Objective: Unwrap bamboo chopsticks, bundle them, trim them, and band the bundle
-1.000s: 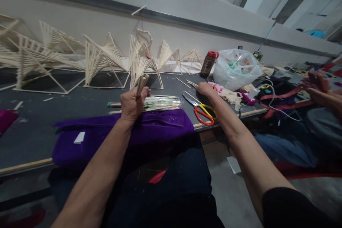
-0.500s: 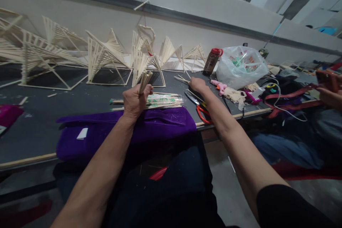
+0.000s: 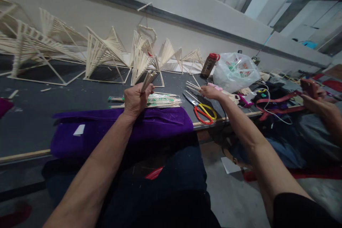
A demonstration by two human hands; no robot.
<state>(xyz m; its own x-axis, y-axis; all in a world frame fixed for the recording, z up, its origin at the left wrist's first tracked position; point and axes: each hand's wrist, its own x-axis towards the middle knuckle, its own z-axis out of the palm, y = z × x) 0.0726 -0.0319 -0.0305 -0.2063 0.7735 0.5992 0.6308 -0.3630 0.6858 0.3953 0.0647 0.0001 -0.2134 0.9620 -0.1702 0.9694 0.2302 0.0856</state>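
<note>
My left hand [image 3: 136, 99] is closed in a fist round a bundle of thin wooden sticks [image 3: 148, 81], whose ends point up. To the right, the fingers of my right hand [image 3: 211, 92] are closed at the ends of several loose wooden sticks [image 3: 193, 86] low over the table. Below that hand lie scissors [image 3: 201, 110] with one red and one yellow handle, blades apart. Behind my left hand are clear plastic packets of sticks [image 3: 165, 99] with green print. A purple cloth [image 3: 120, 131] covers the table edge under my left forearm.
Twisted stick frames [image 3: 103, 55] stand along the wall on the dark table [image 3: 29, 114]. Towards the right are a brown bottle [image 3: 209, 65] with a red lid, a clear plastic bag [image 3: 235, 73] and a pink glue gun [image 3: 215, 86]. Another person's hand [image 3: 315, 101] holds a phone [image 3: 310, 87].
My right hand has shifted right and nearer, uncovering the scissors' yellow handle; the sticks at its fingers are spread out more. My left hand keeps its bundle. The view has turned slightly.
</note>
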